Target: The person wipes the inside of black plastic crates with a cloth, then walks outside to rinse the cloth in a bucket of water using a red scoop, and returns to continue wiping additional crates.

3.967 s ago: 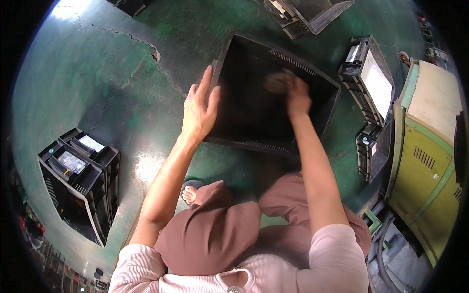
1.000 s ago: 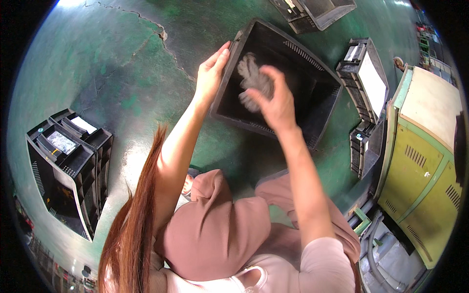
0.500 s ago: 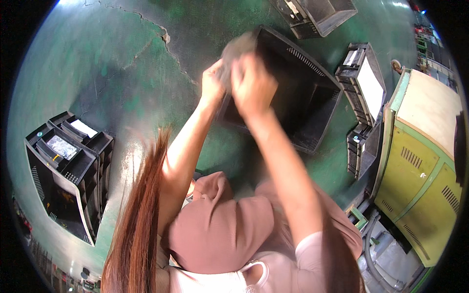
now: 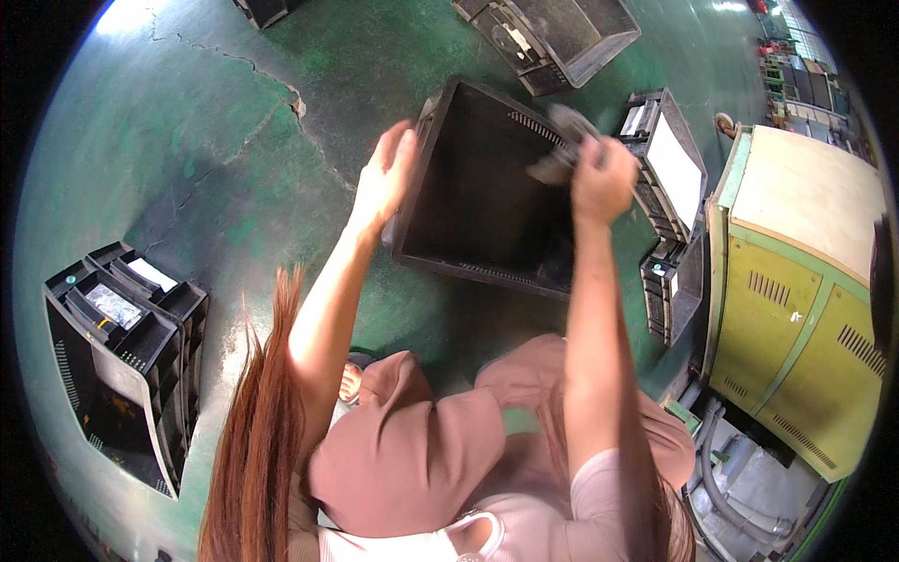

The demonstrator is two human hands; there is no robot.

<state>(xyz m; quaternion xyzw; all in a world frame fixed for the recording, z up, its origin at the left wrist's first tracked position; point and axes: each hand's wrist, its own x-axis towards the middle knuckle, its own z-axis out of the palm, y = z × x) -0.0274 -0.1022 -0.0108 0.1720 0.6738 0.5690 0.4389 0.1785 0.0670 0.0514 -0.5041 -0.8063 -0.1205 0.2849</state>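
A black plastic crate (image 4: 482,201) sits tilted in front of me, its hollow inside facing up toward me. Along its left side my left hand (image 4: 386,183) is stretched out, fingers extended and thumb near the rim; whether it touches the crate is hard to tell. My right hand (image 4: 604,183) is closed on a grey rag (image 4: 562,145), smeared by motion, over the crate's right side. The rag's loose end hangs across the far right rim.
Stacked black crates (image 4: 131,347) stand at the left. Another black crate (image 4: 562,47) lies beyond mine. Further black crates (image 4: 665,169) with a white sheet are at the right, beside a yellow-green metal cabinet (image 4: 796,309). A cracked green floor (image 4: 243,112) surrounds them.
My hands have come apart. The right has carried the rag to the crate's right side, while the left has moved slightly left. The crate has turned and now sits squarer to me.
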